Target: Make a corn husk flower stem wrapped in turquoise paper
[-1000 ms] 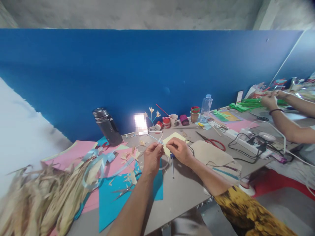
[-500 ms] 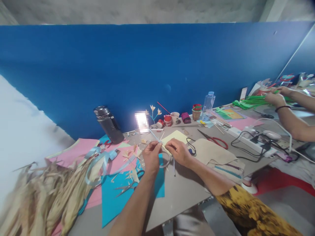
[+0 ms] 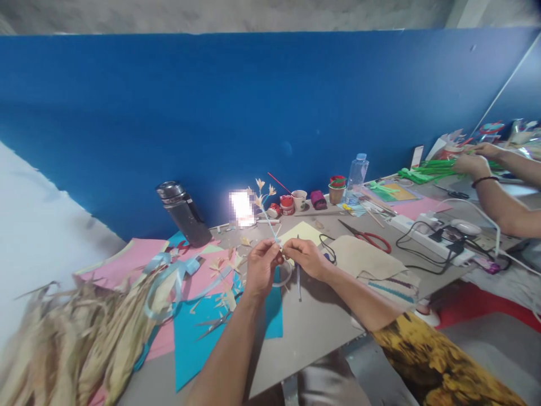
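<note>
A spray of cream, husk-like craft flowers on a pale blue stem [image 3: 271,223] stands up from between my hands. My left hand [image 3: 261,269] is closed, with thumb and forefinger pinching the stem near its lower end. The fingertips of my right hand [image 3: 307,259] are pressed together right beside that grip; what lies between them is too small to tell. Below the hands show a pale ring-shaped loop [image 3: 288,276] and a narrow pale strip [image 3: 300,290]. Scissors [image 3: 214,323] lie on blue paper [image 3: 192,355] left of my left forearm, among pale husk scraps [image 3: 230,299].
Dried corn husks [image 3: 63,338] and a light blue ribbon [image 3: 150,304] lie left, before a dark flask [image 3: 183,214]. Red-handled scissors [image 3: 372,239], a plastic bottle [image 3: 357,177] and a power strip [image 3: 431,239] are right. Another person's hands [image 3: 473,163] hold green strips.
The flower spray now leans closer to my hands, its stem more upright and its blossoms slightly left. My fingertips have drawn together at the stem. The whole view has shifted slightly.
</note>
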`<state>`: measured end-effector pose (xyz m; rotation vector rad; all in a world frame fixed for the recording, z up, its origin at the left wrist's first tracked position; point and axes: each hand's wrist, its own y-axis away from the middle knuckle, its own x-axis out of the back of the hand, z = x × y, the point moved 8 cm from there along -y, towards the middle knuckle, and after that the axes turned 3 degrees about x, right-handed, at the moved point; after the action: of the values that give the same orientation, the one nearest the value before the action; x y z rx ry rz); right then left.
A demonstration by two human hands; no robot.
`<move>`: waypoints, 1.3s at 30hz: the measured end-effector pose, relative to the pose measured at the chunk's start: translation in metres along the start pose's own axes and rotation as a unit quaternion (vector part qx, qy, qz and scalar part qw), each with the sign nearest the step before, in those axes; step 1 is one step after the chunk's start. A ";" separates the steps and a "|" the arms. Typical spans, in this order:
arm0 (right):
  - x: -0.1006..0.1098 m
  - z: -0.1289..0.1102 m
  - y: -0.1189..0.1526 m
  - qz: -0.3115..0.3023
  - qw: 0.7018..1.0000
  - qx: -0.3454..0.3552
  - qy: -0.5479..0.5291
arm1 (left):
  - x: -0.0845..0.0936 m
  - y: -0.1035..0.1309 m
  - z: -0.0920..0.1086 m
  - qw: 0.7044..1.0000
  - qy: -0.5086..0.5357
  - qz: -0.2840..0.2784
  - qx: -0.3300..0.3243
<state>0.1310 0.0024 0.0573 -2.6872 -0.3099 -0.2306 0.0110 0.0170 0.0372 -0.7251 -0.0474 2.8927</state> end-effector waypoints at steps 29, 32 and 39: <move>-0.013 0.019 0.001 -0.016 0.986 -0.076 -0.145 | 0.000 0.003 0.005 0.993 -0.114 0.029 -0.013; -0.011 0.022 0.000 -0.019 0.988 -0.075 -0.135 | 0.000 0.002 0.006 0.991 -0.131 0.032 -0.005; -0.011 0.026 -0.001 -0.041 0.988 -0.078 -0.127 | 0.002 0.000 -0.001 0.988 -0.151 0.013 0.020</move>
<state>0.1232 0.0124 0.0319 -2.8654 -0.4998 0.0693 0.0095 0.0173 0.0357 -0.2775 -0.0169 2.9921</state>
